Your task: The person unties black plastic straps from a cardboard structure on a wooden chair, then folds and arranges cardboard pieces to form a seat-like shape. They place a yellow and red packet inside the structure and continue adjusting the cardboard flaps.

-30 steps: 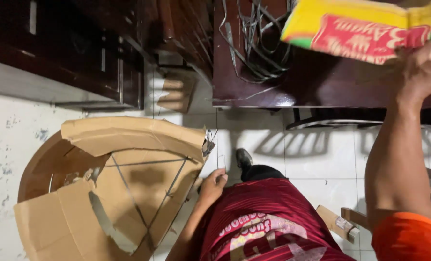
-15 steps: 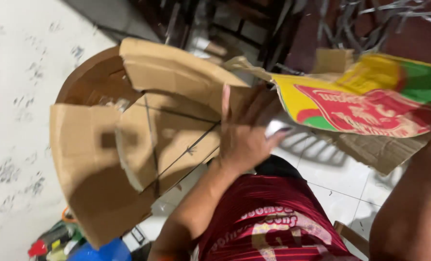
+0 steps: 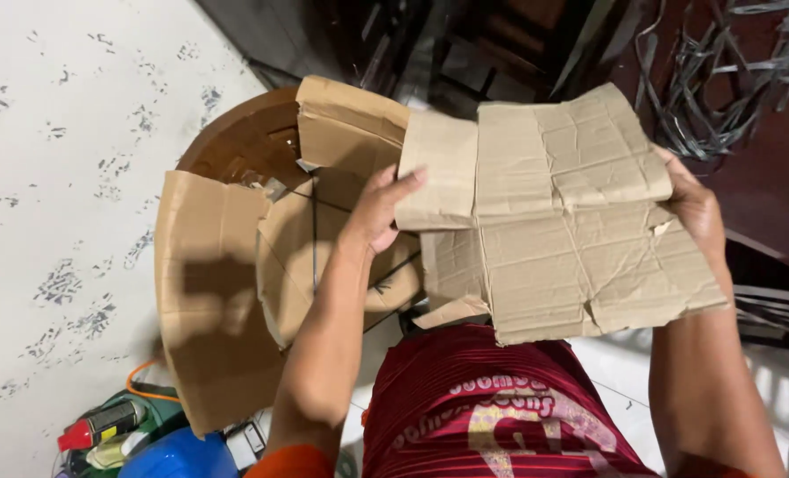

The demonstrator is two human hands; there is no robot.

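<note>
Brown corrugated cardboard sheet (image 3: 563, 221) — creased, flattened — hangs above my lap, right of centre. My left hand (image 3: 381, 208) grips its left edge, fingers closed on it; my right hand (image 3: 696, 208) clamps its right edge. More torn cardboard (image 3: 208, 292) covers a round wooden stool (image 3: 235, 137) at left.

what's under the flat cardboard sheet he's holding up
Below the creased cardboard sheet, held by the left hand and right hand, red shorts and a strip of white floor tile show. Whatever lies directly beneath it is covered.
</note>
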